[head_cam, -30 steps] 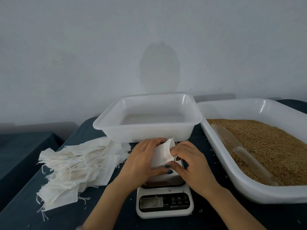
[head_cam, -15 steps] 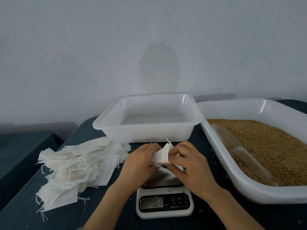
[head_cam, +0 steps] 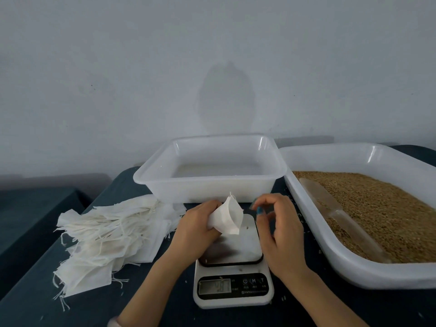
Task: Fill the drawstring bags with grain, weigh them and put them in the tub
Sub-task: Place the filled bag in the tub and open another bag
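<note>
A dark blue-grey cloth covers the counter [head_cam: 151, 303], with a few stray specks scattered across it. Behind rises a plain pale wall [head_cam: 141, 79] bearing a faint darker oval stain [head_cam: 226, 97] near the middle. To the left, set lower and apart, lies another dark surface [head_cam: 28, 213], its nature unclear

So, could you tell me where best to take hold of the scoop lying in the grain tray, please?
Probably by the handle, the narrow near end of the clear scoop. It lies flat on the grain in the tray, handle end nearest the right hand; come from above and the near-left, hand over the tray's rim.
</note>
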### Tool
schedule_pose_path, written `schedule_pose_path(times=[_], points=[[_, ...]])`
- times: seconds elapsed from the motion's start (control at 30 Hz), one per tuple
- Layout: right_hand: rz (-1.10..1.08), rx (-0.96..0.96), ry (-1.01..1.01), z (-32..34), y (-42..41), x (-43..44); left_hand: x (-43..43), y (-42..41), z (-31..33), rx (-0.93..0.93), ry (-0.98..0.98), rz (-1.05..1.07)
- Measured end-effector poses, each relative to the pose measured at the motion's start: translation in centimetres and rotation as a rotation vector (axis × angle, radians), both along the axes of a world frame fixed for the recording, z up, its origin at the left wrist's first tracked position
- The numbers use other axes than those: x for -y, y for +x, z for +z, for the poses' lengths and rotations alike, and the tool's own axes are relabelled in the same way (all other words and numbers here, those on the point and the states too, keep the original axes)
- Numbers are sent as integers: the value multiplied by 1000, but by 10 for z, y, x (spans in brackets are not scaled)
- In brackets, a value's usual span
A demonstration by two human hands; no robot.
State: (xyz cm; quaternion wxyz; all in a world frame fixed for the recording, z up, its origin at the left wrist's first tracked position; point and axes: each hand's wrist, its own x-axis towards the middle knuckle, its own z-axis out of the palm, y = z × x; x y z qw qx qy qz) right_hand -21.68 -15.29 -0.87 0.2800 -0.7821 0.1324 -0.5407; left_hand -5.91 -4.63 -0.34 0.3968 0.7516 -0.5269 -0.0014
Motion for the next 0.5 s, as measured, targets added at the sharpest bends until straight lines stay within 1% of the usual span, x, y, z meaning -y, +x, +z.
schedule_pose_path(times=[0.07, 0.1, 0.2, 0.27, 0.3, 0.43, 0.5], points=[[-38, -81, 7, 8, 0, -5, 0, 0, 0, -25, -6, -3], [-57, -136, -20, 15, -1, -8, 0, 1, 0, -41, -8, -1], [-117, -323, -183, 43, -8, -7, 0, 3, -1, -73, -1, 25], [-189, -495, -289, 67, -17, 9, 0, 4, -2, -72, 14, 38], [-226, -602, -294, 77, -23, 22, -1, 5, -2, -74, 15, 36], [-415, -1135, -50, 106, -43, 92, -2, 2, 0, -84, 14, 26], [-467, -1407, -1, 103, -48, 116, -3, 1, 2, -89, 17, 22]])
